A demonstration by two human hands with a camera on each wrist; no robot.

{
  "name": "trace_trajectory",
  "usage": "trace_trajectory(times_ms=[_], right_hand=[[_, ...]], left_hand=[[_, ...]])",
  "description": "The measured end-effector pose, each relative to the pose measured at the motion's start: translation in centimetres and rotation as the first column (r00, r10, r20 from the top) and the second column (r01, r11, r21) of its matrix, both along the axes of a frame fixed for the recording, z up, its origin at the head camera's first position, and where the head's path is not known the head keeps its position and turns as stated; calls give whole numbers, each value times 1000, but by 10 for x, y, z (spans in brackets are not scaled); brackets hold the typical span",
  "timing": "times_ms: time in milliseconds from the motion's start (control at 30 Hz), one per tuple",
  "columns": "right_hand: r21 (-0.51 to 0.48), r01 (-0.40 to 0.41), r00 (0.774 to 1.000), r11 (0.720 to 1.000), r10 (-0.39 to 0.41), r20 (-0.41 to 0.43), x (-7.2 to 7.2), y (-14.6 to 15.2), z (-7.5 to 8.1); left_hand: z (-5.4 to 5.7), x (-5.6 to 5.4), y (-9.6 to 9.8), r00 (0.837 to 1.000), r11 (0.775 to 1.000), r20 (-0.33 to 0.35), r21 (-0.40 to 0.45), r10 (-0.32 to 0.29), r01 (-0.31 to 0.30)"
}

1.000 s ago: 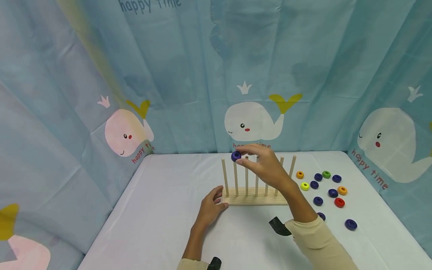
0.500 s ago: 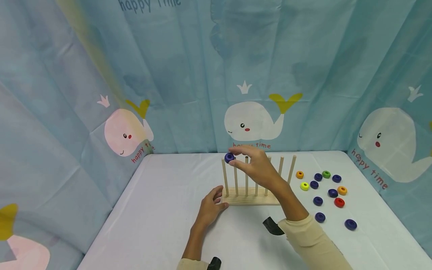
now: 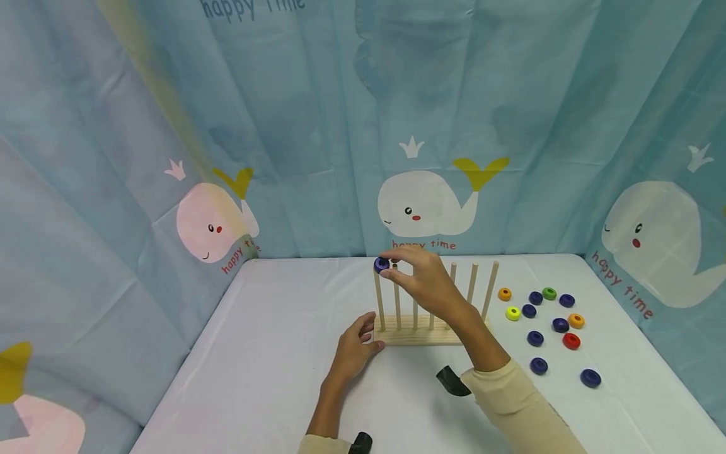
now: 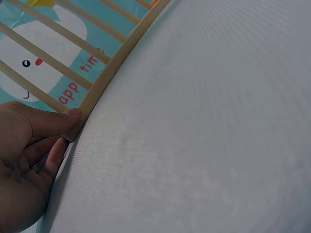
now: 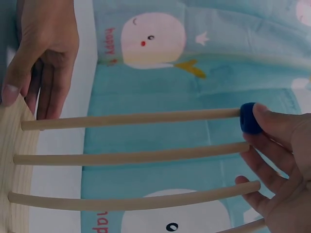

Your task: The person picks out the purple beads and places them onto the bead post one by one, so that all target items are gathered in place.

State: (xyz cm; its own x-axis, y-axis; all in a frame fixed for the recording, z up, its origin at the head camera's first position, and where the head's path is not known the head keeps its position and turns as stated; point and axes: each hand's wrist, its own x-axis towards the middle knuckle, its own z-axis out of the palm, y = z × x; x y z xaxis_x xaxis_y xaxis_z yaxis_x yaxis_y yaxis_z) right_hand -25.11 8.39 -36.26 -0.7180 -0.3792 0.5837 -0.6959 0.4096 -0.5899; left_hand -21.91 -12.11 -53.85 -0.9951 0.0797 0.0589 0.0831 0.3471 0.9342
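A dark blue ring bead (image 3: 382, 265) is pinched between the thumb and fingers of my right hand (image 3: 428, 284). The bead sits right at the top of the leftmost peg (image 3: 379, 302) of a wooden peg rack (image 3: 420, 339); in the right wrist view the bead (image 5: 250, 119) covers that peg's tip. Several bare pegs stand in a row along the rack's base. My left hand (image 3: 350, 354) grips the left end of the base, thumb in front and fingers behind, as the left wrist view shows with the thumb (image 4: 70, 114) on the base's corner.
Several loose ring beads lie on the white-covered table (image 3: 272, 353) right of the rack: blue (image 3: 590, 378), red (image 3: 571, 341), orange (image 3: 576, 321), yellow (image 3: 513, 313) and green (image 3: 549, 293). A whale-print curtain (image 3: 317, 157) hangs behind and at both sides.
My right hand has carried the blue bead left, from near the second peg to the top of the leftmost peg. The left hand has stayed on the rack's base.
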Motion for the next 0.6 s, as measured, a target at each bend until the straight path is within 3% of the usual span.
trace_trajectory(times_ms=[600], right_hand=[[12, -20, 999, 1000, 20, 26, -3, -7, -1]], left_hand=[[0, 2, 0, 1000, 1000, 6, -6, -7, 7]])
